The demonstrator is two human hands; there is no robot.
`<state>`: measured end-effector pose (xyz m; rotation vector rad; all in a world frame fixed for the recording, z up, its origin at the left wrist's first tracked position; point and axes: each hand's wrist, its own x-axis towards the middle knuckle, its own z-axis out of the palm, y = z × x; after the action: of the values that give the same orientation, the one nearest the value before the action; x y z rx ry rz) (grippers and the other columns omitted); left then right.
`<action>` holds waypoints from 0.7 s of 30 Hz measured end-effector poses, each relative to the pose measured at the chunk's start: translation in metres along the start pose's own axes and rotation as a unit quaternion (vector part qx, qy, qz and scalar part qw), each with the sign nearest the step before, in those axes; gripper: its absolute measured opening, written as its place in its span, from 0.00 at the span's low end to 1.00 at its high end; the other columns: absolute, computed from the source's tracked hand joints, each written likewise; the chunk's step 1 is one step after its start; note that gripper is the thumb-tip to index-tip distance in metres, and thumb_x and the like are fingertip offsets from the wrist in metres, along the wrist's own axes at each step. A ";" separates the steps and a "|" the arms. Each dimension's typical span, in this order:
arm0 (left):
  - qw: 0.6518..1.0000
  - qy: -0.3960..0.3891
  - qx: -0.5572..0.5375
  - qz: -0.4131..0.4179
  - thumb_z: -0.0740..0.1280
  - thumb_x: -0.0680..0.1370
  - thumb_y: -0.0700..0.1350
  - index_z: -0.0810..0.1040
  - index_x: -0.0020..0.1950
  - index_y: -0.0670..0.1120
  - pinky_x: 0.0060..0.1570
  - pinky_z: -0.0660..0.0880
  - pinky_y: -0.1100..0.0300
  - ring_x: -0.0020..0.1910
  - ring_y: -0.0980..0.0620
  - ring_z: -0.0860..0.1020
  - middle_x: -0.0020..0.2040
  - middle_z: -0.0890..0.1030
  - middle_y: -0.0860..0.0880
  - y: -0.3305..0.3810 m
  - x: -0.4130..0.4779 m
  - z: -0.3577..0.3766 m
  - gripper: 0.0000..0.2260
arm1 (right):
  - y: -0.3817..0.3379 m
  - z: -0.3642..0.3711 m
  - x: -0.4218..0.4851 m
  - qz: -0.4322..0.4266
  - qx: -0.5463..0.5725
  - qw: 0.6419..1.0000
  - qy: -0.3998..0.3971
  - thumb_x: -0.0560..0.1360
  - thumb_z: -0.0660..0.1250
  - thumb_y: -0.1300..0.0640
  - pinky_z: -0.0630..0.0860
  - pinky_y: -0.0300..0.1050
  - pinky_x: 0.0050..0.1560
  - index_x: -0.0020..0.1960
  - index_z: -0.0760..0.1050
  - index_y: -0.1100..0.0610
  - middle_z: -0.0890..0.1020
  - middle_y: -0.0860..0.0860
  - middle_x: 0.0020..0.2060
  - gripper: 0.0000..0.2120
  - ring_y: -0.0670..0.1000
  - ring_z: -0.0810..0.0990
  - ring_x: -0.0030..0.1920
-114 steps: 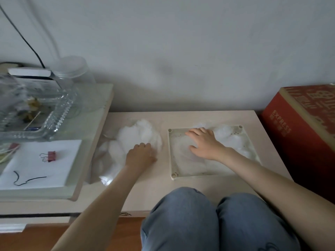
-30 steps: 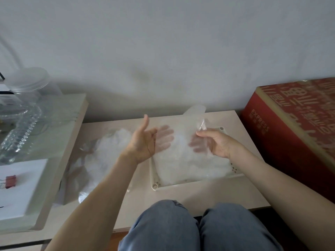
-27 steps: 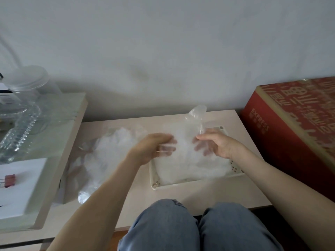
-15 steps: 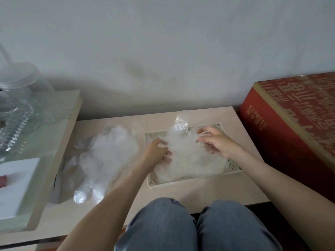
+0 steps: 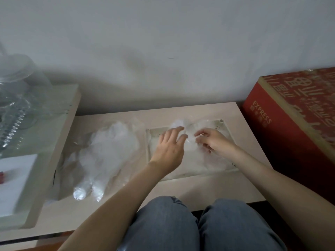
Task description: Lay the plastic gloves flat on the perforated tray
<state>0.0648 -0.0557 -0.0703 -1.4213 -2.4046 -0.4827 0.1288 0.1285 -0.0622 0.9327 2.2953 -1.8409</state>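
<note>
The left fingers (image 5: 176, 130) are spread and fairly straight, their tips on the far part of a clear glove (image 5: 208, 160), likely to press the film down and smooth it. The right fingers (image 5: 201, 132) are curled and seem to pinch a fold of the same glove, though blur and the clear film make this hard to confirm. Such a grip would let the right hand (image 5: 214, 142) tug it taut against the left hand (image 5: 168, 149) just beside it. The glove lies on the tray (image 5: 148, 153), crumpled at the far edge. More gloves (image 5: 108, 151) sit piled on the counter (image 5: 199, 185) left of the tray, within easy reach of the left hand.
</note>
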 end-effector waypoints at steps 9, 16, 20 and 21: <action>0.932 -0.355 0.035 -0.070 0.45 0.82 0.60 0.38 0.78 0.49 0.73 0.35 0.49 0.77 0.46 0.35 0.78 0.35 0.45 -0.023 -0.008 0.030 0.30 | 0.001 -0.011 0.006 0.003 -0.064 0.998 0.011 0.74 0.68 0.62 0.67 0.39 0.27 0.50 0.77 0.57 0.79 0.52 0.37 0.05 0.48 0.74 0.29; 0.931 -0.355 0.026 -0.081 0.44 0.82 0.61 0.36 0.78 0.51 0.74 0.36 0.49 0.77 0.47 0.35 0.78 0.35 0.46 -0.024 -0.007 0.040 0.30 | -0.002 -0.033 0.005 0.037 -0.060 0.997 0.009 0.75 0.67 0.63 0.66 0.37 0.25 0.49 0.77 0.60 0.80 0.52 0.35 0.03 0.47 0.69 0.28; 0.931 -0.354 0.023 -0.081 0.44 0.81 0.62 0.36 0.78 0.51 0.74 0.36 0.49 0.77 0.47 0.35 0.78 0.35 0.46 -0.024 -0.007 0.040 0.30 | -0.004 -0.041 0.002 0.041 -0.050 0.998 0.014 0.74 0.68 0.64 0.65 0.38 0.27 0.47 0.77 0.57 0.79 0.52 0.37 0.03 0.46 0.69 0.30; 0.931 -0.356 0.023 -0.081 0.44 0.81 0.62 0.36 0.78 0.51 0.74 0.36 0.49 0.77 0.47 0.35 0.78 0.35 0.46 -0.024 -0.007 0.040 0.30 | -0.004 -0.043 0.002 0.045 -0.039 0.998 0.011 0.74 0.68 0.63 0.66 0.38 0.26 0.47 0.76 0.56 0.79 0.52 0.38 0.04 0.46 0.69 0.30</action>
<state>0.0433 -0.0543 -0.1124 -1.5740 -3.0783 0.0939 0.1390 0.1679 -0.0473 1.0323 2.2784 -1.7030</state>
